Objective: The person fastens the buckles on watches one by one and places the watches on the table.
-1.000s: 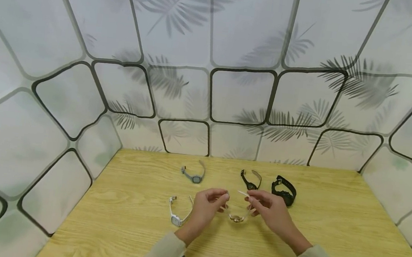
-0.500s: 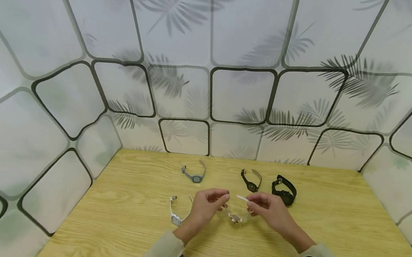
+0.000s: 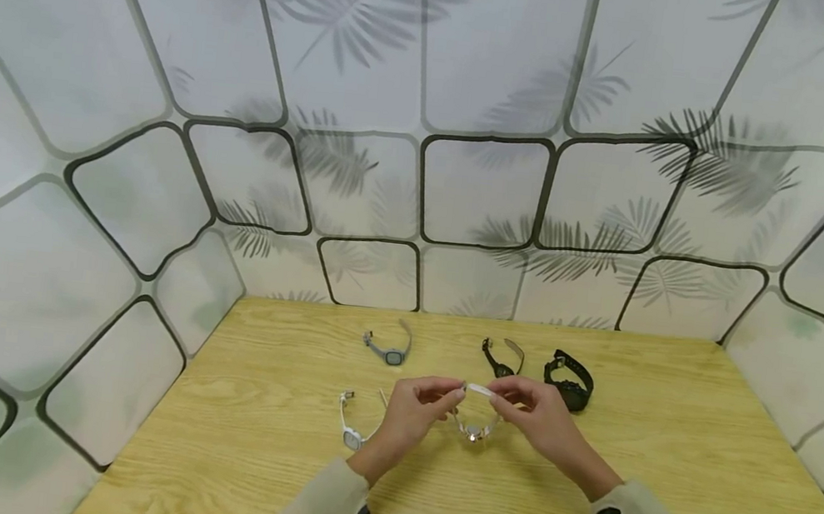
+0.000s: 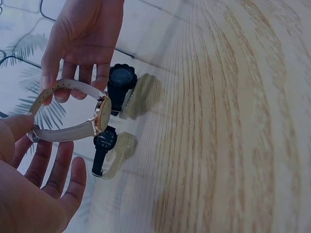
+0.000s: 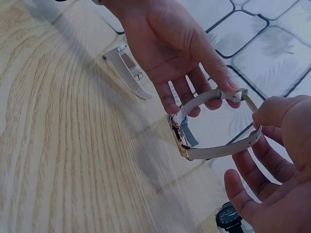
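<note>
In the head view, the left hand [image 3: 410, 414] and right hand [image 3: 541, 425] pinch opposite strap ends of a gold-rimmed watch [image 3: 473, 433], below the frame's centre; a white watch [image 3: 352, 438] lies left of it. In the left wrist view, its strap [image 4: 68, 133] loops at left, beside two black watches [image 4: 122, 76]. In the right wrist view, it hangs right of centre.

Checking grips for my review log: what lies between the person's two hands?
In the head view, a gold-cased watch with a pale strap, one end pinched by the left hand, the other by the right hand.
</note>
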A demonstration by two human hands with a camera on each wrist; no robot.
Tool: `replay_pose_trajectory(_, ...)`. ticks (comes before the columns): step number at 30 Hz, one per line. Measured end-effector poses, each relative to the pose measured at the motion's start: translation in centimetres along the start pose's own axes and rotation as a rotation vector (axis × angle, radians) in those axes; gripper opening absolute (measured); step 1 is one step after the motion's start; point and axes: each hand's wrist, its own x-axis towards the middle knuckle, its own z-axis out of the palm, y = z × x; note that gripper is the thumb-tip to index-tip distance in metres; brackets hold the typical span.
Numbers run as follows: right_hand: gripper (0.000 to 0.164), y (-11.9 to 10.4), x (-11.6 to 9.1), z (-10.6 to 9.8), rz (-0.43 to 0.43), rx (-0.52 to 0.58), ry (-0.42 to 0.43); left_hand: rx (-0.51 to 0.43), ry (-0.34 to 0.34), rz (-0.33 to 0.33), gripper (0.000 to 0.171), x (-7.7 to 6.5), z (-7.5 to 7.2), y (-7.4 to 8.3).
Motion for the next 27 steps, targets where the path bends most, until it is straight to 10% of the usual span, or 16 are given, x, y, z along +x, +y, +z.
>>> replay_pose_trajectory(27, 0.032, -0.5, 0.1, 1.3, -0.007, 0.043, 0.071, -0.003, -0.064, 0.030, 0.019, 0.0, 0.6, -0.4)
